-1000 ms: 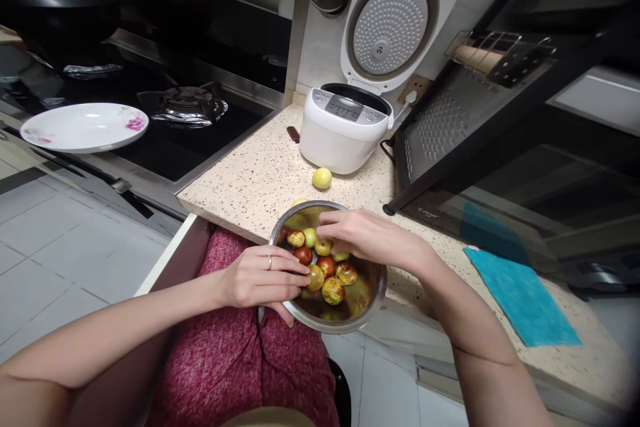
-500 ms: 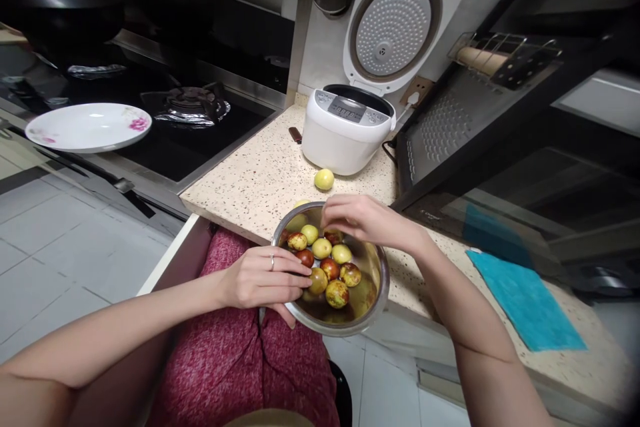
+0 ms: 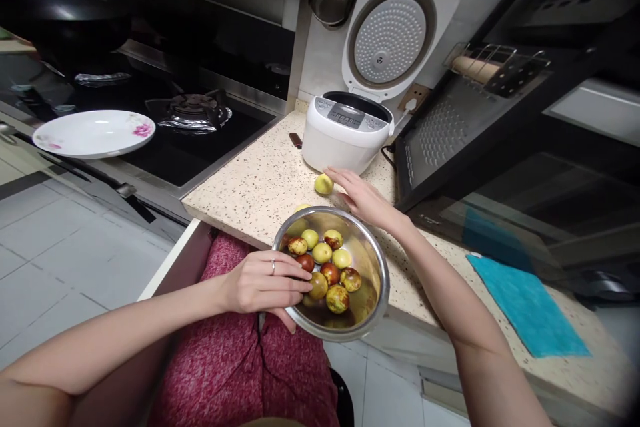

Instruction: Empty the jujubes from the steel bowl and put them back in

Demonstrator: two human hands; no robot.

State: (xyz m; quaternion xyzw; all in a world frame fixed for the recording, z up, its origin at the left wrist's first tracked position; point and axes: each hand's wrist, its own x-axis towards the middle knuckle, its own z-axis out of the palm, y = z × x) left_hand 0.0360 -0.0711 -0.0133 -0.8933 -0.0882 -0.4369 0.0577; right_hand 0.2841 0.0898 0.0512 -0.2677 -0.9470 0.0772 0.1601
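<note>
My left hand (image 3: 270,282), a ring on one finger, grips the near left rim of a metal bowl (image 3: 379,267), fingers inside and thumb beneath. Several jujubes lie in the bowl, among them a yellow-green jujube (image 3: 322,253), a red-brown jujube (image 3: 331,273) and a mottled jujube (image 3: 338,298). Beyond the bowl, my right hand (image 3: 364,197) is open, its fingers stretched beside a single green jujube (image 3: 324,184) on the counter. Whether the fingertips touch that jujube I cannot tell. Another jujube (image 3: 303,207) shows partly behind the bowl's far rim.
A white rice cooker (image 3: 345,140) with its lid raised stands behind the lone jujube. On the left, a floral plate (image 3: 95,133) sits on the stove by a burner (image 3: 195,110). An oven (image 3: 500,180) and a blue cloth (image 3: 530,307) are to the right.
My right hand has left the bowl and moved forward to the green jujube on the counter. The mottled jujube it was at now lies uncovered in the bowl. My left hand stays on the rim.
</note>
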